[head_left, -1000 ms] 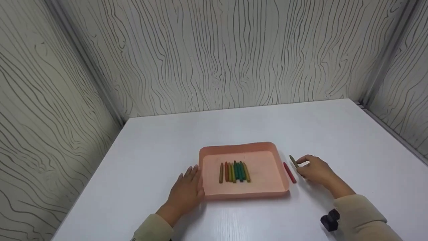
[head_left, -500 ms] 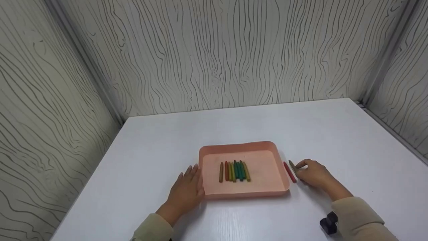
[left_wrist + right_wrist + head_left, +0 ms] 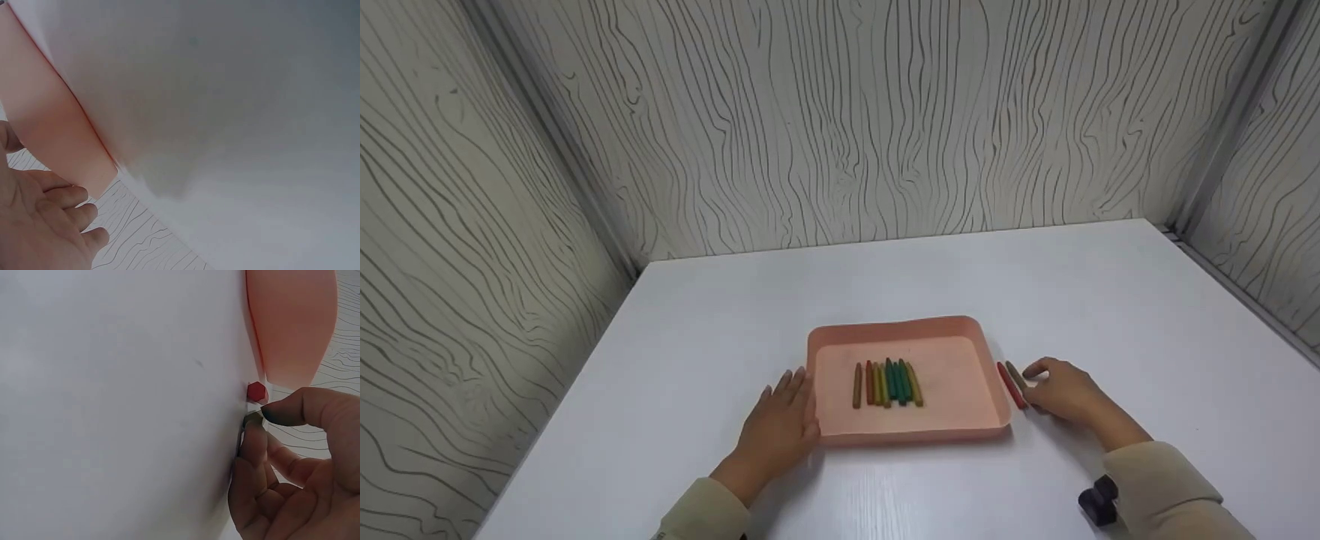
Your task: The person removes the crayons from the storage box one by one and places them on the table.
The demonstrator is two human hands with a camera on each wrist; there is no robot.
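Observation:
My right hand (image 3: 1065, 391) pinches an olive-green crayon (image 3: 1015, 373) between thumb and fingers at the table, right of the tray. A red crayon (image 3: 1010, 385) lies close alongside it, by the tray's right wall; in the right wrist view the red crayon's six-sided end (image 3: 256, 391) shows just above the thumb. The pink tray (image 3: 952, 382) holds a row of crayons: a brown one (image 3: 857, 386) a little apart at the left, then red, yellowish and green ones (image 3: 896, 381). My left hand (image 3: 776, 427) rests against the tray's left side, fingers extended along its wall (image 3: 62, 124).
The white table (image 3: 735, 300) ends at a wood-grain patterned back wall (image 3: 840, 135), with similar panels at the left and right. A small black device (image 3: 1099, 501) sits at the right sleeve.
My right hand has lowered the olive-green crayon and moved it left, so it now lies alongside the red one. The left hand and the tray have stayed in place.

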